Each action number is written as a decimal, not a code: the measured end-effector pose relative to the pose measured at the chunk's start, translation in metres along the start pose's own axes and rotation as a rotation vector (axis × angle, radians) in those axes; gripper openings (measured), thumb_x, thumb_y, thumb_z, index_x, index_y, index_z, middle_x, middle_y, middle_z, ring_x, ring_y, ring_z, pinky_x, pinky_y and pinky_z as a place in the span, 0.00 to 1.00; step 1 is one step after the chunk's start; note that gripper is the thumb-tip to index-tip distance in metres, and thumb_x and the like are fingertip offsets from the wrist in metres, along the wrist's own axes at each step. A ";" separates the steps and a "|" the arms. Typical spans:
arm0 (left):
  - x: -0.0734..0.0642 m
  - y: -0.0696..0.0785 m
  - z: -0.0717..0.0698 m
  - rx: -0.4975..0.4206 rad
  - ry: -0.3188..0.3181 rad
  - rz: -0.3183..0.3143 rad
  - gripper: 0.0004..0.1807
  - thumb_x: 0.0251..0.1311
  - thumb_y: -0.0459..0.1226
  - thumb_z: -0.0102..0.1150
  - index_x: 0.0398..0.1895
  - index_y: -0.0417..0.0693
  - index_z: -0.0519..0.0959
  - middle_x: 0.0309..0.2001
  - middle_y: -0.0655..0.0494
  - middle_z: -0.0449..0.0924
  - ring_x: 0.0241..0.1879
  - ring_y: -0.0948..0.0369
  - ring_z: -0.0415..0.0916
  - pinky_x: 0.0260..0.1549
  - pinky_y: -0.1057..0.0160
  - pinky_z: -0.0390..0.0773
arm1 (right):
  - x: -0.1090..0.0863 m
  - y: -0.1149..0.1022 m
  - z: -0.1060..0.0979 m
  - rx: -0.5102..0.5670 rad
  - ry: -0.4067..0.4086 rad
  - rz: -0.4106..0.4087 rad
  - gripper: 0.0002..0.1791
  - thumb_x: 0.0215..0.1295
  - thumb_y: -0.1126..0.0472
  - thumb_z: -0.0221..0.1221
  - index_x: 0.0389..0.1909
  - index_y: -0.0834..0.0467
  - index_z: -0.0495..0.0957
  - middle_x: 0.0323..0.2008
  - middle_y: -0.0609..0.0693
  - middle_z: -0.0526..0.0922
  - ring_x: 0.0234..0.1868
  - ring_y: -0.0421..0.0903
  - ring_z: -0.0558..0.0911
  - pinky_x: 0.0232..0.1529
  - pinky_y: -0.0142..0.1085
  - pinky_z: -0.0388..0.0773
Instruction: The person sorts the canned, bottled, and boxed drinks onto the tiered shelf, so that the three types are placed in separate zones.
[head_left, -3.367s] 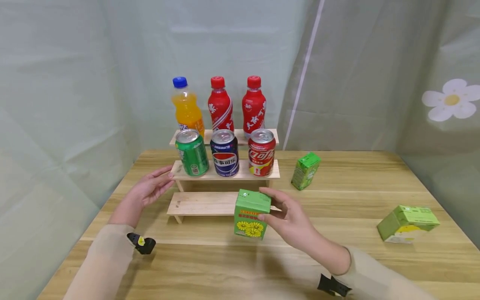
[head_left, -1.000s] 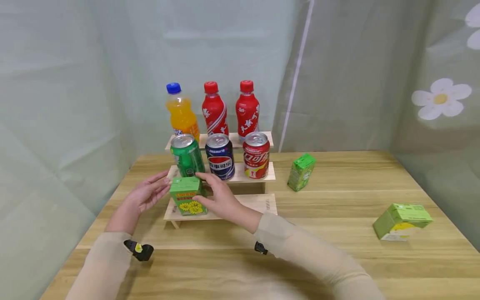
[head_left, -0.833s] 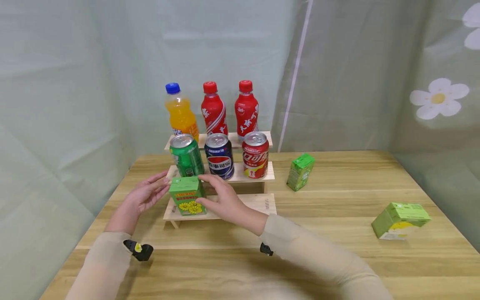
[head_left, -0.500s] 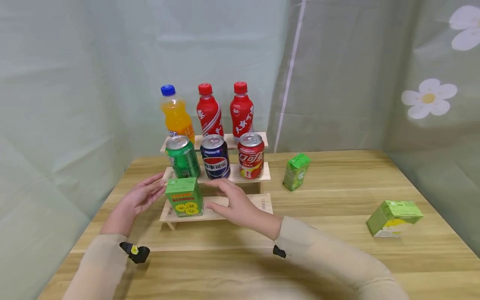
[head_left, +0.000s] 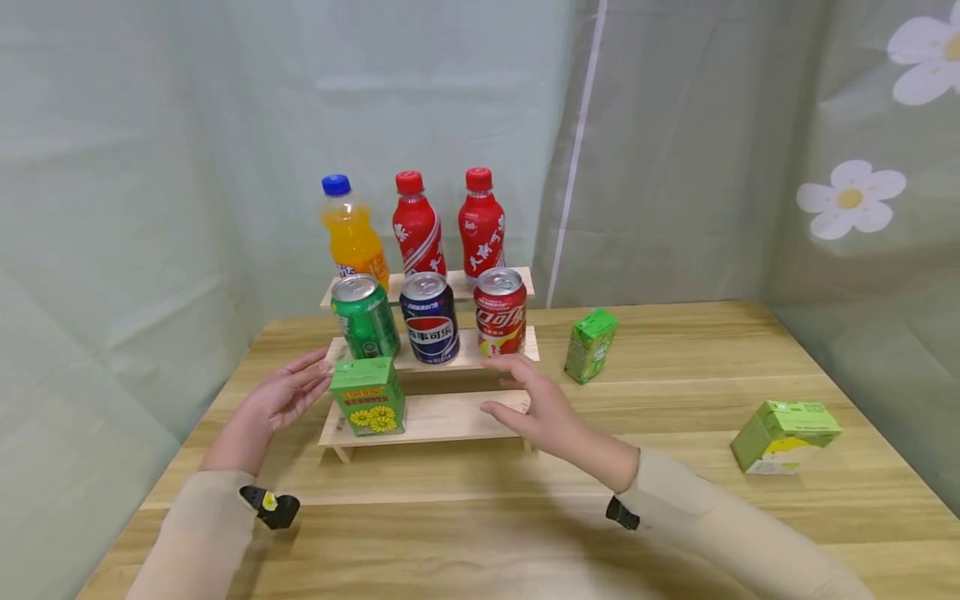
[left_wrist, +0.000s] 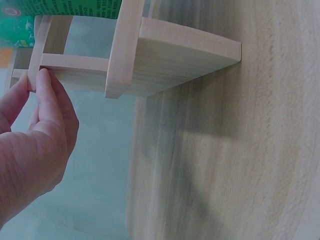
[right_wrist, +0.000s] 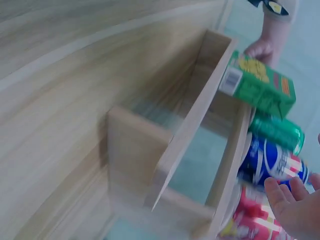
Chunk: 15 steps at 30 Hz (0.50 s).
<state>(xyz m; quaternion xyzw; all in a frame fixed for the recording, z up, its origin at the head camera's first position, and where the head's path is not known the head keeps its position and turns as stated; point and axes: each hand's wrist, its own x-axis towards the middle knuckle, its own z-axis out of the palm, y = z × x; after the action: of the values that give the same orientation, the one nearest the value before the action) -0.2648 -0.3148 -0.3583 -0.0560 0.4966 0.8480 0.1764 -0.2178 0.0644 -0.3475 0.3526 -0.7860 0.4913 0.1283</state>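
Note:
A three-tier wooden display rack (head_left: 450, 418) stands on the table. My left hand (head_left: 283, 400) pinches the left end of its middle tier between thumb and fingers, as the left wrist view shows. A green drink carton (head_left: 369, 400) with yellow flowers stands upright at the left end of the bottom tier. My right hand (head_left: 551, 417) is empty, fingers apart and loosely bent, over the right end of that tier. Behind it on the middle tier stand a green can (head_left: 367, 317), a dark blue Pepsi can (head_left: 430, 321) and a red cola can (head_left: 500, 315).
An orange soda bottle (head_left: 354, 237) and two red bottles, one in the middle (head_left: 417, 229) and one at right (head_left: 482, 229), fill the top tier. On the table to the right are a small green carton (head_left: 591, 346) and a larger light green carton (head_left: 785, 437). Curtains hang around the table.
My right hand carried the flowered carton left onto the bottom tier, let it go and drew back to the right. My left hand stays at the rack; the view has shifted slightly.

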 end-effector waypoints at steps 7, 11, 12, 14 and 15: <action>0.000 -0.002 -0.002 -0.005 0.014 -0.005 0.18 0.68 0.27 0.46 0.37 0.54 0.85 0.36 0.55 0.83 0.36 0.64 0.83 0.42 0.72 0.83 | -0.003 0.008 -0.028 -0.062 0.095 0.055 0.28 0.55 0.69 0.66 0.57 0.66 0.70 0.55 0.61 0.74 0.58 0.57 0.73 0.55 0.48 0.80; 0.001 -0.002 -0.002 -0.011 0.005 -0.002 0.17 0.68 0.27 0.46 0.37 0.54 0.85 0.36 0.55 0.83 0.37 0.64 0.82 0.42 0.72 0.83 | -0.001 0.016 -0.043 -0.106 0.153 0.126 0.29 0.55 0.67 0.67 0.58 0.65 0.69 0.56 0.61 0.73 0.58 0.57 0.73 0.56 0.49 0.79; 0.001 -0.001 -0.002 -0.010 0.007 -0.002 0.17 0.68 0.27 0.47 0.37 0.54 0.85 0.36 0.55 0.83 0.37 0.64 0.82 0.42 0.72 0.83 | -0.001 0.018 -0.047 -0.112 0.164 0.142 0.30 0.55 0.67 0.67 0.58 0.65 0.69 0.56 0.62 0.73 0.58 0.58 0.73 0.56 0.49 0.79; 0.002 -0.001 -0.002 0.001 0.011 -0.004 0.17 0.68 0.27 0.47 0.37 0.54 0.84 0.36 0.55 0.83 0.37 0.64 0.82 0.42 0.71 0.83 | -0.001 0.022 -0.053 -0.133 0.188 0.172 0.31 0.54 0.67 0.68 0.59 0.66 0.68 0.57 0.62 0.72 0.57 0.58 0.73 0.56 0.51 0.79; 0.003 -0.001 -0.002 0.006 0.010 -0.003 0.16 0.68 0.27 0.47 0.37 0.54 0.84 0.37 0.55 0.83 0.37 0.64 0.82 0.43 0.71 0.83 | -0.001 0.025 -0.057 -0.137 0.201 0.181 0.32 0.53 0.68 0.68 0.60 0.66 0.68 0.57 0.63 0.72 0.58 0.59 0.72 0.56 0.52 0.78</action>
<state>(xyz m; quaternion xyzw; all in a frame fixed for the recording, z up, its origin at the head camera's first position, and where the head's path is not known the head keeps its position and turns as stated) -0.2672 -0.3151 -0.3604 -0.0606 0.5001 0.8458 0.1754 -0.2427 0.1205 -0.3379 0.2199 -0.8294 0.4790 0.1850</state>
